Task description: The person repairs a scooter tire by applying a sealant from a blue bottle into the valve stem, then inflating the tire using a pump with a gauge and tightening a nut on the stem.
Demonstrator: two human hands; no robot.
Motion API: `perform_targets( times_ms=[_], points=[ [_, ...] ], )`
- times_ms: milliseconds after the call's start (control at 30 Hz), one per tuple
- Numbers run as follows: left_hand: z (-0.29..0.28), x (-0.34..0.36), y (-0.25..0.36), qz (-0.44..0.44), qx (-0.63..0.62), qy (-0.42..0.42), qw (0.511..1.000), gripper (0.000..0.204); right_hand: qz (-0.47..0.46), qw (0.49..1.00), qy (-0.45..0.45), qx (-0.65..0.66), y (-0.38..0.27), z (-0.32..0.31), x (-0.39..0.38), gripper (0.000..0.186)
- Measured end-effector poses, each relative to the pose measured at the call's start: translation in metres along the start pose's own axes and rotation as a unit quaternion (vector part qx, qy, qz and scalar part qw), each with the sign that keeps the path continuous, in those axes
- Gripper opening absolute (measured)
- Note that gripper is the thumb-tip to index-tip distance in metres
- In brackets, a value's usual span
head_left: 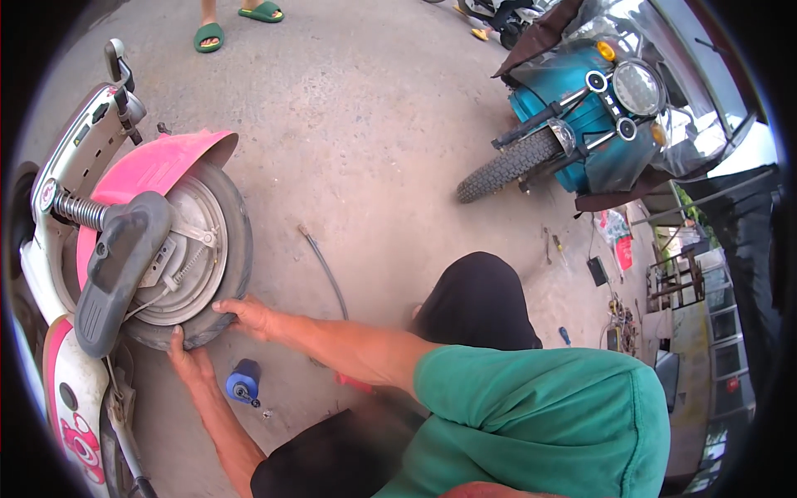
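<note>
A pink and white scooter [79, 158] lies at the left, its rear wheel with a grey tyre [237, 241] and a silver hub [195, 249] facing me. My left hand [188, 358] grips the lower edge of the tyre from below. My right hand [247, 314] presses on the tyre's rim side a little higher and to the right, fingers curled over the rubber. A small blue bottle [243, 382] stands on the concrete just under my hands. A grey footrest [116, 270] overlaps the hub.
A thin grey cable [325, 270] lies on the concrete right of the wheel. A red-handled tool [355, 384] shows under my right arm. A teal motorcycle [581, 124] stands at the upper right, with loose tools [598, 270] below it. Another person's feet in green sandals [237, 23] stand at the top.
</note>
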State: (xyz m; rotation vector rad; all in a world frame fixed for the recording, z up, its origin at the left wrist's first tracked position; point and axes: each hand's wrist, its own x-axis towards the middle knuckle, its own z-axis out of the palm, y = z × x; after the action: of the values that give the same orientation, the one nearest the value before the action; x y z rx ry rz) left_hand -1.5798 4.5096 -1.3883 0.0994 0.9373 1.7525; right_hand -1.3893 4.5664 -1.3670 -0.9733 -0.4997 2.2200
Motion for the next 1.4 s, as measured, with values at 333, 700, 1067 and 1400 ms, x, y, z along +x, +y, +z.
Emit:
perform_targets(
  times_ms=[333, 700, 1067, 1400],
  points=[
    [0.007, -0.015, 0.016, 0.026, -0.005, -0.03, 0.999, 0.063, 0.043, 0.997, 0.054, -0.019, 0.013, 0.016, -0.003, 0.062],
    [-0.006, -0.132, 0.061, 0.068, 0.305, 0.075, 0.947, 0.05, 0.034, 0.997, -0.036, 0.065, 0.001, -0.013, 0.018, 0.058],
    [-0.116, -0.543, 0.114, -0.085, 0.384, 0.582, 0.712, 0.093, 0.087, 0.974, 0.041, 0.205, 0.013, 0.021, 0.021, 0.063],
    [0.216, -1.037, 0.162, -0.07, 0.309, 0.949, -0.016, 0.104, 0.199, 0.97, 0.061, 0.128, -0.008, -0.039, 0.082, 0.057]
  ],
)
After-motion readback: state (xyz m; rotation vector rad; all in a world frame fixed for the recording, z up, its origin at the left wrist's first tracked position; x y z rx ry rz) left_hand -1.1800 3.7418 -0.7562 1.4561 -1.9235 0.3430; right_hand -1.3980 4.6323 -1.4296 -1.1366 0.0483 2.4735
